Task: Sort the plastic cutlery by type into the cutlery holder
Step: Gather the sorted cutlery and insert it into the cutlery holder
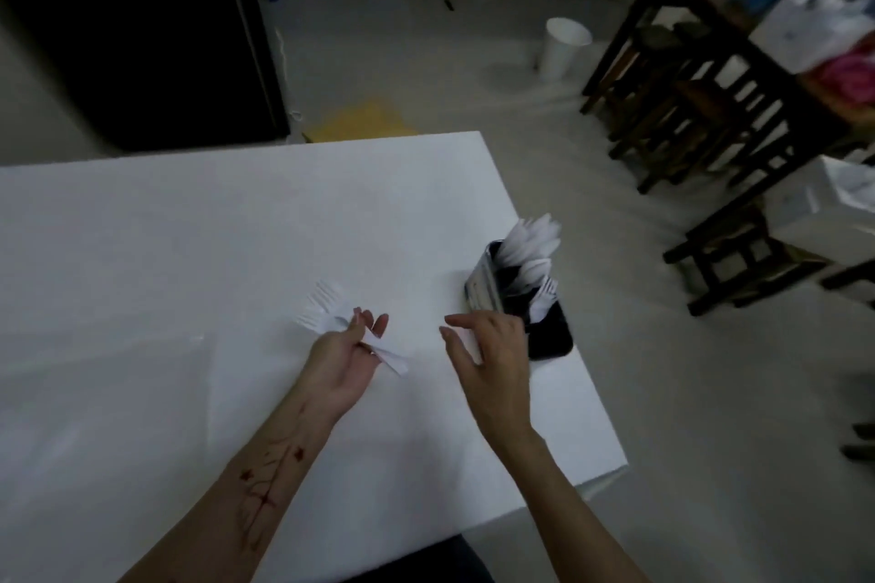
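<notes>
Two bare forearms reach out over a white table (189,251), the left one marked with dark red streaks along its inner side. At the end of it, the left hand (343,357) is closed around a small bundle of white plastic forks (326,305), the tines fanned up and away to the left while the handle ends poke out below the palm toward the right. Just beside it, the right hand (487,353) hangs palm down with fingers spread and loose, gripping nothing, its knuckles near the front of the cutlery holder (483,284). That holder, a dark upright box with a pale printed side panel, stands close to the table's right edge on what looks like a black tray (551,334). More white plastic cutlery (528,241) stands handle-down inside it, a taller cluster at the far end and a shorter cluster of forks at the near end; blur makes the types in the far cluster hard to tell. Beyond the table, a white bin (563,47) sits on the pale floor, a yellow sheet (364,121) lies by the table's far edge, and dark wooden stools (686,109) are stacked under a cluttered bench on the right
</notes>
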The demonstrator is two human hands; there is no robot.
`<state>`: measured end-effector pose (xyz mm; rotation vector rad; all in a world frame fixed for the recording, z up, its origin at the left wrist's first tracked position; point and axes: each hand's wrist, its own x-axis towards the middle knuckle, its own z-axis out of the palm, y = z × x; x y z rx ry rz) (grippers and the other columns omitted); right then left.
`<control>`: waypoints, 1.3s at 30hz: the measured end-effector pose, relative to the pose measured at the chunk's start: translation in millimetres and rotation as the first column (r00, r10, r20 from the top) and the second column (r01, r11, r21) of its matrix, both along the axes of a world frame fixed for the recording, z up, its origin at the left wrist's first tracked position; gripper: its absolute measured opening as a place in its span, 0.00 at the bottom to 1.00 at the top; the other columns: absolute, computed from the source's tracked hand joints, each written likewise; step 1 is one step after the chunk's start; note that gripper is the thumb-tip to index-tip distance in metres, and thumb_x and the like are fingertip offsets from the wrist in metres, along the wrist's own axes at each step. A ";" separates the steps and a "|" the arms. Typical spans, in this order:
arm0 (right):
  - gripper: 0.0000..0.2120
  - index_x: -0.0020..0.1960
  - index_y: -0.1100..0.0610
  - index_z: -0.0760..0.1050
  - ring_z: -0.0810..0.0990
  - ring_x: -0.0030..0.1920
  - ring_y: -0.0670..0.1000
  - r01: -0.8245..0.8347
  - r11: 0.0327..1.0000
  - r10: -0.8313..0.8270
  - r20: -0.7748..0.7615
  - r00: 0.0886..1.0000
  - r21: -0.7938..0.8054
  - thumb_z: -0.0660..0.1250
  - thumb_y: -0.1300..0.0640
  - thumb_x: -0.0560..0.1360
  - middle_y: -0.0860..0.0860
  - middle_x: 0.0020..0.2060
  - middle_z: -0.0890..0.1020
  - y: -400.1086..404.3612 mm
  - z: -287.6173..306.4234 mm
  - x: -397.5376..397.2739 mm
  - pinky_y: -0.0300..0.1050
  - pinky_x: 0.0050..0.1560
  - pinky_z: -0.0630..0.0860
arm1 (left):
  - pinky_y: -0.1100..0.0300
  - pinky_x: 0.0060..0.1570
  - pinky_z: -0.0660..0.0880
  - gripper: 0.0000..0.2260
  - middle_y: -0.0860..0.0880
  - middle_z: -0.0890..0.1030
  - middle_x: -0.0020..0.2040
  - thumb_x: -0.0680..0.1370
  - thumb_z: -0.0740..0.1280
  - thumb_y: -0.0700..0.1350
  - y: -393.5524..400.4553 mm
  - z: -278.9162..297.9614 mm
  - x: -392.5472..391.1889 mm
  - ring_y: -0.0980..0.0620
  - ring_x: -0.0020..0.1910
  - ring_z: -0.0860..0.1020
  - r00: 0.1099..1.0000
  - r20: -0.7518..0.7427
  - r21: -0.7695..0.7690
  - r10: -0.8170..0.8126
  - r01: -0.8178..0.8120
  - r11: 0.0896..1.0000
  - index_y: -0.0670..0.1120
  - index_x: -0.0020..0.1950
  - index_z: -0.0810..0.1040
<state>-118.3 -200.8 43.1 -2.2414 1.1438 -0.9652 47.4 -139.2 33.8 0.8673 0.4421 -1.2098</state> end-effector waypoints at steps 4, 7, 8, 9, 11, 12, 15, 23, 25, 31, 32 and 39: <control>0.04 0.47 0.51 0.84 0.73 0.56 0.57 0.240 0.955 -0.251 -0.042 0.967 -0.173 0.75 0.55 0.72 0.49 0.54 0.82 -55.3 -3.3 -43.4 0.49 0.55 0.70 | 0.45 0.70 0.62 0.10 0.47 0.75 0.49 0.82 0.54 0.36 -52.7 25.6 -38.6 0.46 0.61 0.71 0.999 0.045 -0.100 -0.030 0.034 0.994 0.43 0.45 0.72; 0.07 0.49 0.49 0.85 0.69 0.61 0.58 0.315 0.941 -0.330 -0.135 0.934 -0.121 0.76 0.56 0.71 0.53 0.61 0.79 -82.5 -15.4 -61.2 0.52 0.58 0.71 | 0.45 0.70 0.63 0.10 0.45 0.75 0.47 0.82 0.54 0.35 -87.9 36.0 -75.4 0.46 0.55 0.74 0.990 0.141 -0.199 0.010 0.019 0.980 0.43 0.45 0.71; 0.07 0.49 0.48 0.85 0.69 0.61 0.59 0.308 0.945 -0.323 -0.167 0.932 -0.110 0.76 0.56 0.71 0.53 0.62 0.79 -89.3 -18.4 -66.3 0.53 0.58 0.71 | 0.46 0.70 0.64 0.09 0.45 0.76 0.46 0.82 0.54 0.35 -96.9 36.2 -87.1 0.48 0.53 0.75 0.977 0.213 -0.209 0.002 0.044 0.977 0.43 0.46 0.71; 0.08 0.49 0.48 0.85 0.69 0.61 0.59 0.299 0.949 -0.312 -0.184 0.932 -0.096 0.75 0.57 0.72 0.53 0.62 0.79 -94.8 -21.2 -71.2 0.53 0.58 0.70 | 0.48 0.69 0.66 0.08 0.45 0.76 0.46 0.82 0.54 0.35 -103.9 35.0 -98.1 0.48 0.52 0.76 0.954 0.299 -0.197 -0.022 0.084 0.977 0.42 0.47 0.71; 0.09 0.50 0.48 0.85 0.71 0.60 0.58 0.262 0.962 -0.273 -0.187 0.944 -0.083 0.74 0.60 0.72 0.50 0.61 0.80 -102.7 -24.7 -77.3 0.50 0.56 0.69 | 0.53 0.64 0.72 0.07 0.43 0.78 0.49 0.83 0.55 0.37 -112.3 31.2 -115.9 0.48 0.54 0.77 0.870 0.480 -0.108 -0.110 0.183 0.977 0.40 0.51 0.72; 0.09 0.50 0.49 0.85 0.72 0.59 0.57 0.236 0.967 -0.250 -0.186 0.950 -0.090 0.73 0.61 0.73 0.49 0.59 0.81 -105.2 -26.5 -78.3 0.48 0.55 0.69 | 0.58 0.60 0.74 0.07 0.43 0.79 0.51 0.82 0.56 0.39 -114.1 29.2 -122.6 0.48 0.55 0.78 0.795 0.581 -0.028 -0.174 0.233 0.972 0.39 0.53 0.73; 0.10 0.52 0.52 0.85 0.74 0.55 0.55 0.200 0.978 -0.207 -0.138 0.968 -0.067 0.68 0.60 0.74 0.45 0.56 0.83 -109.3 -31.4 -77.4 0.47 0.54 0.71 | 0.68 0.55 0.73 0.11 0.47 0.78 0.57 0.82 0.58 0.41 -116.1 18.8 -135.2 0.52 0.59 0.76 0.452 0.806 0.248 -0.383 0.330 0.911 0.41 0.62 0.73; 0.14 0.55 0.56 0.83 0.73 0.58 0.50 0.146 0.985 -0.148 0.018 0.989 0.094 0.62 0.53 0.79 0.47 0.56 0.84 -105.9 -26.9 -76.5 0.52 0.58 0.74 | 0.46 0.66 0.63 0.20 0.41 0.64 0.68 0.78 0.63 0.43 -115.3 -3.7 -150.1 0.44 0.67 0.61 -0.179 0.715 0.691 -0.676 0.031 0.722 0.43 0.69 0.65; 0.17 0.56 0.55 0.82 0.73 0.60 0.49 0.125 0.981 -0.134 0.053 0.989 0.150 0.57 0.49 0.80 0.46 0.57 0.83 -104.2 -24.3 -77.2 0.53 0.60 0.73 | 0.45 0.67 0.62 0.22 0.41 0.63 0.70 0.78 0.63 0.43 -114.9 -1.9 -151.7 0.42 0.68 0.60 -0.224 0.706 0.692 -0.672 0.018 0.721 0.42 0.71 0.63; 0.18 0.57 0.52 0.80 0.70 0.62 0.45 0.108 0.964 -0.131 0.081 0.988 0.242 0.60 0.42 0.77 0.43 0.60 0.80 -101.6 -27.0 -77.6 0.56 0.61 0.72 | 0.51 0.70 0.63 0.22 0.49 0.57 0.73 0.80 0.59 0.47 -106.6 -5.7 -148.1 0.49 0.71 0.56 -0.370 0.699 0.698 -0.612 0.166 0.696 0.49 0.73 0.60; 0.17 0.56 0.53 0.80 0.70 0.62 0.46 0.113 0.963 -0.139 0.090 0.986 0.243 0.60 0.44 0.77 0.44 0.60 0.80 -101.6 -26.6 -76.6 0.56 0.61 0.72 | 0.52 0.69 0.64 0.22 0.49 0.56 0.73 0.80 0.59 0.46 -105.1 -6.0 -147.2 0.49 0.71 0.56 -0.366 0.712 0.687 -0.599 0.191 0.701 0.47 0.74 0.59; 0.12 0.60 0.52 0.75 0.70 0.61 0.45 0.132 0.949 -0.175 0.132 0.976 0.287 0.58 0.51 0.81 0.44 0.57 0.78 -92.4 -14.7 -72.0 0.49 0.62 0.71 | 0.63 0.70 0.61 0.26 0.48 0.56 0.75 0.79 0.64 0.46 -91.5 -1.7 -133.9 0.51 0.72 0.60 -0.344 0.787 0.607 -0.512 0.281 0.744 0.42 0.74 0.58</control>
